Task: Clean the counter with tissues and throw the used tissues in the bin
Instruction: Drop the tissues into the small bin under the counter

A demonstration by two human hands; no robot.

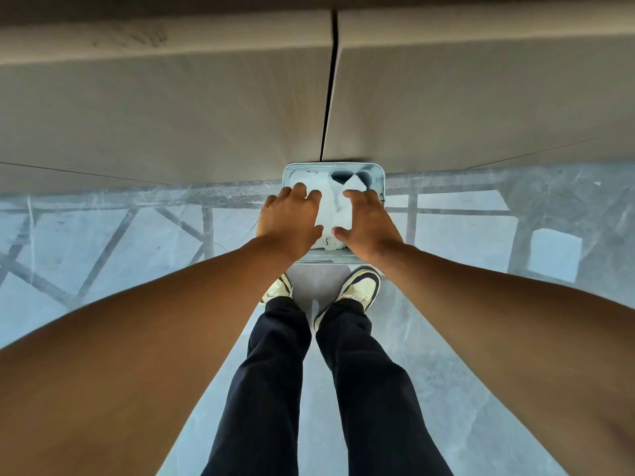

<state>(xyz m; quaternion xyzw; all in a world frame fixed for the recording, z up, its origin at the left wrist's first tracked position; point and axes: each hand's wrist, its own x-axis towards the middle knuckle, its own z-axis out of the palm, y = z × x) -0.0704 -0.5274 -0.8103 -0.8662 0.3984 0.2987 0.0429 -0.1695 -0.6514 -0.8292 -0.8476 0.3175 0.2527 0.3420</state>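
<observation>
A small grey bin (376, 176) stands on the floor against the cabinet front, straight below me. White crumpled tissues (335, 211) fill its opening, one with dark smudges near the front edge. My left hand (292, 221) and my right hand (369, 225) hover over the bin on either side of the tissues, palms down, fingers spread. Fingertips touch or nearly touch the tissue heap; neither hand encloses any of it. The bin's front rim is partly hidden under my wrists.
Pale wood cabinet doors (171, 108) with a dark vertical gap (328, 97) rise behind the bin. The glossy grey floor (103, 242) reflects window frames. My feet in cream and dark sneakers (360, 286) stand just before the bin.
</observation>
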